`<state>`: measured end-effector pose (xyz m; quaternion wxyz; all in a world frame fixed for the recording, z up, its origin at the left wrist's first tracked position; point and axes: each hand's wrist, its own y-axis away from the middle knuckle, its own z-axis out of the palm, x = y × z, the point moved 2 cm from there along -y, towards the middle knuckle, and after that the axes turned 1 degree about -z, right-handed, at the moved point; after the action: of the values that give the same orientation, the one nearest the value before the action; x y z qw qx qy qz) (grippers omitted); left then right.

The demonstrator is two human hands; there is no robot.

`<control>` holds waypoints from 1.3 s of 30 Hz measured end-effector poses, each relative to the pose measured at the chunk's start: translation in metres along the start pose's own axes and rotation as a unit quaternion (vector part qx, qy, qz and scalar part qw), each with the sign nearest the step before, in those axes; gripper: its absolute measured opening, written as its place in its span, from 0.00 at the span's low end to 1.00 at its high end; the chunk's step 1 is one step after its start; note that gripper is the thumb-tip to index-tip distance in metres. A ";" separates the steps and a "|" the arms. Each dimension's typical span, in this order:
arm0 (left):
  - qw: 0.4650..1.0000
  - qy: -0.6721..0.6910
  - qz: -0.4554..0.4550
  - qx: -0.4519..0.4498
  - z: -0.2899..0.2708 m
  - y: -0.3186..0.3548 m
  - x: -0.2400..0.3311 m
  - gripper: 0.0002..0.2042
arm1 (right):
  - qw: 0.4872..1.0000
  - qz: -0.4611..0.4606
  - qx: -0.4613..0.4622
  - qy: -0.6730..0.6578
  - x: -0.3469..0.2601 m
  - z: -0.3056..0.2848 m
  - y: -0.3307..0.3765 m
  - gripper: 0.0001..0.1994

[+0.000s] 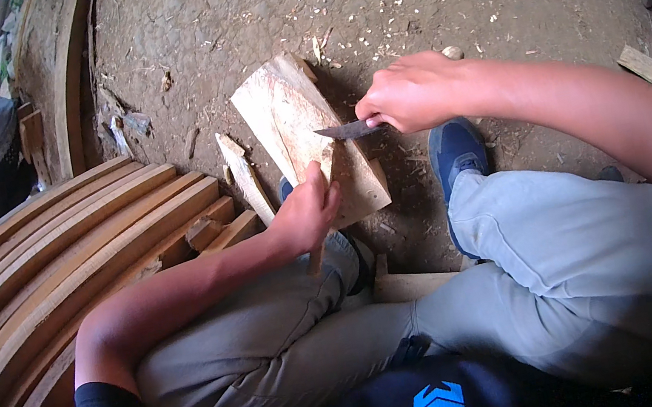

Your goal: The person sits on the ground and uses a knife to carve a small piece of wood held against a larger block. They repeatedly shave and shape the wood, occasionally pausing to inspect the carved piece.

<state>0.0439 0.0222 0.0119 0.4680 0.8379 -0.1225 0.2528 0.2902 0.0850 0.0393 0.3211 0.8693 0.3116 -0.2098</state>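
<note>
Plainly, the wooden stick [327,160] pokes out past the left fingers [331,197].

The right hand [415,92] hides the handle of the knife [350,130], while the left hand [309,213] covers part of the wooden stick [327,160] it grips. The pale block [297,109] conceals most of the left shoe [285,188]. Stacked beams [85,257] are cut off at left; scattered chips [493,18] are too small to tell apart.

Dk knife [352,129], tip L, over pale wood blk [272,113]; stick [327,160] just beside.
</note>
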 end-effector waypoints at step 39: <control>0.992 0.110 -0.022 -0.050 -0.015 0.004 0.018 0.14 | 0.857 0.136 -0.122 -0.481 0.013 0.049 0.020 0.11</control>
<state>0.0525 0.0338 0.0307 0.5251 0.7831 -0.0646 0.3269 0.3054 0.0443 0.0056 0.5601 0.6475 0.0205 -0.5163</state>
